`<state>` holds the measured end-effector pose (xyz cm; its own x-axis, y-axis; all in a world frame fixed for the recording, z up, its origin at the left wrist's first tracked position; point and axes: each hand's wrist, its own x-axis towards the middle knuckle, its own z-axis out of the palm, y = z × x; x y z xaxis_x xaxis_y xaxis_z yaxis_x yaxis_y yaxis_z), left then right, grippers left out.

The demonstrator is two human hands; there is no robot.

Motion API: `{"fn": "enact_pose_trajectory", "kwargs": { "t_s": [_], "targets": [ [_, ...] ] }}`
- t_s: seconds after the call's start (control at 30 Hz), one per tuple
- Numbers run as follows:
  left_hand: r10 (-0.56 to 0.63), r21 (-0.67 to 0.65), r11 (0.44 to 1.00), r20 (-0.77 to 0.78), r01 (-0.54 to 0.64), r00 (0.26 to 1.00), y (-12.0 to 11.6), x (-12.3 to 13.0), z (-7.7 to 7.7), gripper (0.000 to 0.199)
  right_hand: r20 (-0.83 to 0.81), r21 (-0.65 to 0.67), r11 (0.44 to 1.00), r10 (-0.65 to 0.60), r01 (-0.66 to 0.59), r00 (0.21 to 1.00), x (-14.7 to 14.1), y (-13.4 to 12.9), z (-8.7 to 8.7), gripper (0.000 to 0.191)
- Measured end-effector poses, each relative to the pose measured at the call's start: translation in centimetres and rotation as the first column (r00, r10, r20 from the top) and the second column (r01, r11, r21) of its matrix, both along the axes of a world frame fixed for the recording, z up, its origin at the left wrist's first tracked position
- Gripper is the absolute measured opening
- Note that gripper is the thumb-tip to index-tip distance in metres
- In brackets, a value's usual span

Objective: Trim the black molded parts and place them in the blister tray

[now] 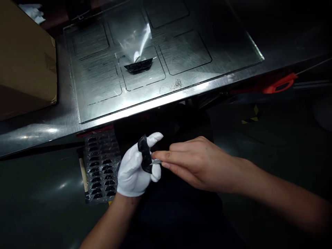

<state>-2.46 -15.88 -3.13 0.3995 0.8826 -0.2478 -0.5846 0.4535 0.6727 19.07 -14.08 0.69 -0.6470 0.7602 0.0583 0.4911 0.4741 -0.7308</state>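
Note:
My left hand (135,169), in a white glove, grips a small black molded part (145,154) with its fingers around the edges. Bare and coming in from the right, my right hand (192,160) pinches a small pointed metal blade (156,162). The blade's tip touches or nearly touches the lower right edge of the black part. Another black part (138,65) lies on the glass-topped metal table (141,110), against a clear plastic bag (137,45).
A cardboard box (28,62) stands on the table at the left. Below the table edge, a clear tray (101,166) holds several black parts. A red handle (280,84) sticks out at the right. A white-gloved hand (33,13) shows at the top left.

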Motion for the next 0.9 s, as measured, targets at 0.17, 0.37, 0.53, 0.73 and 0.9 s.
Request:
{"fn": "enact_pose_trajectory", "kwargs": {
  "t_s": [0.17, 0.37, 0.53, 0.73, 0.9],
  "targets": [
    [0.025, -0.046, 0.999, -0.073, -0.029, 0.997, 0.1, 0.0, 0.3, 0.035, -0.191, -0.092, 0.994, -0.071, 0.055, 0.979, 0.1, -0.5, 0.0, 0.032],
    [-0.023, 0.042, 0.999, -0.120, 0.028, 0.993, 0.3, 0.3, 1.1, 0.037, -0.122, 0.058, 0.968, -0.235, 0.243, 0.964, 1.5, 1.1, 1.5, 0.037],
    [-0.102, -0.038, 0.995, -0.178, 0.097, 0.979, -0.1, 0.3, 1.9, 0.043, 0.124, 0.214, 0.972, -0.121, 0.093, 0.985, 1.8, 2.1, 2.6, 0.038],
    [-0.142, -0.116, 0.986, -0.224, 0.119, 0.964, -0.3, 0.1, 2.1, 0.042, 0.251, 0.248, 0.969, -0.076, 0.012, 0.965, 1.7, 2.2, 2.9, 0.038],
    [-0.157, -0.137, 0.983, -0.264, 0.125, 0.952, -0.4, 0.3, 2.0, 0.041, 0.295, 0.251, 0.968, -0.086, 0.010, 0.952, 1.9, 2.1, 2.7, 0.038]
  ]
}}
